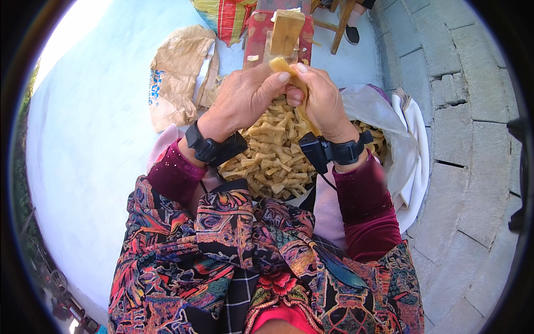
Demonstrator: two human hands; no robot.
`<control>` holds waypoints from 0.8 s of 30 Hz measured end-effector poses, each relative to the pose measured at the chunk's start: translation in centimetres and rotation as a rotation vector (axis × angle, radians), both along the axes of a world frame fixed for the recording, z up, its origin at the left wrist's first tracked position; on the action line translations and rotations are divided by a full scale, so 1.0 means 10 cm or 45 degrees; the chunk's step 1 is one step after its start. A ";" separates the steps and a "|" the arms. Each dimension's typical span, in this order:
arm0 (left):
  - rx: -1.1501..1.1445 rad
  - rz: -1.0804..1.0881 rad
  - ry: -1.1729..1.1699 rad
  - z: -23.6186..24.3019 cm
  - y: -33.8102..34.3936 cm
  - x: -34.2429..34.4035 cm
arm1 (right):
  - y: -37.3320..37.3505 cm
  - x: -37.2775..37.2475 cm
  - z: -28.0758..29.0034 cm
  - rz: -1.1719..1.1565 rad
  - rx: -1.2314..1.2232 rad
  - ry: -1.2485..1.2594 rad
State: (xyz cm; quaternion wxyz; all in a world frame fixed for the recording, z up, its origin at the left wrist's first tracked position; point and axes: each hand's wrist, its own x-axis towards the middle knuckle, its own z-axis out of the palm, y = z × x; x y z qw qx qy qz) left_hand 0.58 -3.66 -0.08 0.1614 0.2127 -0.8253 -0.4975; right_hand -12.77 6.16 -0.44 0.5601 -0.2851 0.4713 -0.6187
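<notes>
Both hands pinch a soft, flat yellowish strip [301,83], which looks like bean curd skin, held up in front of me. My left hand [245,97] grips its upper end, thumb pointing right. My right hand [324,103] is closed on it from the other side, and a tail of the strip hangs below between the hands. Just beneath lies a heap of small tied knots [272,153] of the same yellowish material, reaching toward my lap. Part of the strip is hidden by my fingers.
Ahead stands a narrow bench [259,39] with worn red covering and an upright wooden block [287,33]. A brown paper sack [178,78] lies left, a colourful woven bag [225,19] beyond. White plastic sheeting [384,114] sits right. A person's shoe [351,35] shows near stool legs [341,30].
</notes>
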 end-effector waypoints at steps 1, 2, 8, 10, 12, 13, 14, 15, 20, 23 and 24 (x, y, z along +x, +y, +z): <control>0.174 0.035 0.097 -0.02 0.06 -0.02 | -0.01 0.03 0.00 0.041 0.005 -0.051; 0.367 0.065 0.162 -0.05 0.11 -0.04 | -0.03 0.06 -0.01 0.073 -0.007 -0.100; 1.001 0.170 0.467 -0.05 0.14 -0.09 | -0.06 0.13 0.03 0.165 0.090 -0.398; 1.171 0.271 0.576 0.03 0.09 -0.10 | -0.03 0.16 0.07 0.235 0.143 -0.480; 1.525 0.338 0.819 0.13 0.01 -0.10 | -0.02 0.19 0.10 0.291 0.167 -0.489; 1.610 0.282 0.899 0.19 -0.09 -0.07 | -0.02 0.21 0.11 0.305 0.190 -0.463; 1.695 0.282 0.957 0.23 -0.16 -0.04 | -0.01 0.22 0.12 0.334 0.182 -0.424; 1.711 0.288 0.980 0.25 -0.23 -0.01 | 0.00 0.23 0.13 0.342 0.193 -0.373; 0.301 0.437 1.020 0.13 -0.31 0.07 | 0.04 0.17 0.20 0.369 -0.085 -0.805; -0.410 0.302 0.905 0.06 -0.14 0.02 | 0.07 0.17 0.23 0.157 -0.140 -0.470; -0.592 0.188 0.939 0.06 -0.08 -0.04 | 0.08 0.18 0.23 0.083 -0.173 -0.280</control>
